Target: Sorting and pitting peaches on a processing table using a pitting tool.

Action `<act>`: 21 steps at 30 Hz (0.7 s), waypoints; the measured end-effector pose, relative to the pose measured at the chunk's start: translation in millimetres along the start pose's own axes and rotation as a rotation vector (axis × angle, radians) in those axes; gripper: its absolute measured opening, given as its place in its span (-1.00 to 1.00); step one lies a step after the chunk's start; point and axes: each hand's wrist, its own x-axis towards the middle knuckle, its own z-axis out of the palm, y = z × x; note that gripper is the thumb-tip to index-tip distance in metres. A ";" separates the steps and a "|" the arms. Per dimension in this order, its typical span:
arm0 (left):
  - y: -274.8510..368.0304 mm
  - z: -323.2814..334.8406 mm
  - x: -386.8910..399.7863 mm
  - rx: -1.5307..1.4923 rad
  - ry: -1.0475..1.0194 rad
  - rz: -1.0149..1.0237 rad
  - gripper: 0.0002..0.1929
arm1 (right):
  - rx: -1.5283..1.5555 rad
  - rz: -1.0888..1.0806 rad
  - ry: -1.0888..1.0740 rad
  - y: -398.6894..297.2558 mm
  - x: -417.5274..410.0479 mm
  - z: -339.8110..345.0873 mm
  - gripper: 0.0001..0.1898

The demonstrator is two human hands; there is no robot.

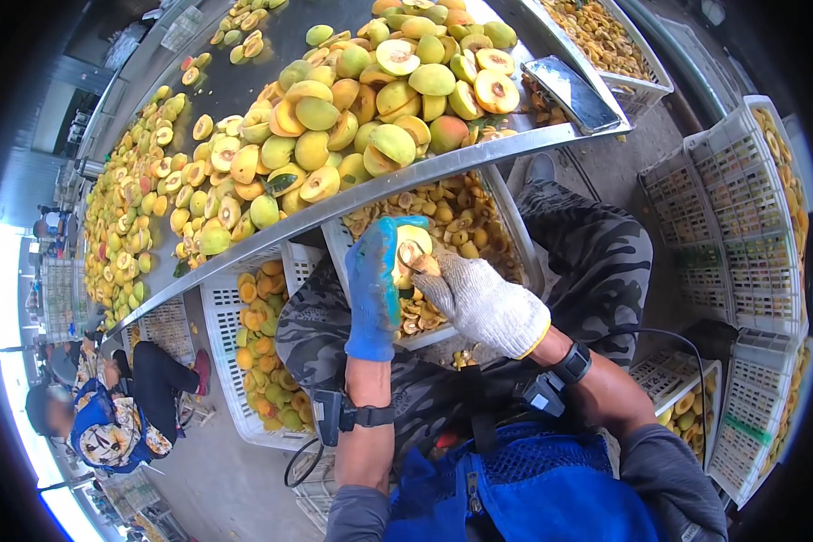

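My left hand (374,288), in a blue coated glove, holds a halved peach-like fruit (413,247) with its cut face turned toward my right hand. My right hand (481,298), in a whitish knit glove, grips a small tool with a curved metal loop (410,256), which touches the cut face around the pit area. The tool's handle is mostly hidden by the fingers. Below both hands, between my knees, sits a crate (520,230) holding small cut pieces. Beyond the hands, many fruit halves (311,112) lie heaped on a metal table (379,186).
A phone (572,91) lies at the table's right corner. A white crate of fruit halves (227,352) stands left of my leg. More crates (725,217) are stacked at the right, with another (643,85) beyond the table. A co-worker (118,413) sits at the far left.
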 end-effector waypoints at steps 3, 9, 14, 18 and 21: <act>5.6 -8.7 6.3 0.114 -0.105 -0.046 -0.54 | 0.110 0.084 -0.096 -4.0 -1.4 -3.5 -0.68; 14.6 -31.7 19.1 0.259 -0.424 -0.270 -0.51 | 0.180 0.001 -0.235 16.4 -9.0 -2.4 -0.62; -4.1 -15.3 6.7 0.065 -0.245 0.035 -0.24 | -0.108 -0.448 -0.051 30.4 -9.6 2.6 -0.68; -24.8 -18.9 2.4 0.024 -0.190 0.060 -0.53 | 0.278 -0.106 -0.338 26.2 -13.3 10.6 -0.66; -18.9 -10.0 2.4 -0.074 -0.299 -0.006 -0.56 | 0.553 -0.026 -0.309 20.5 -20.9 7.1 -0.59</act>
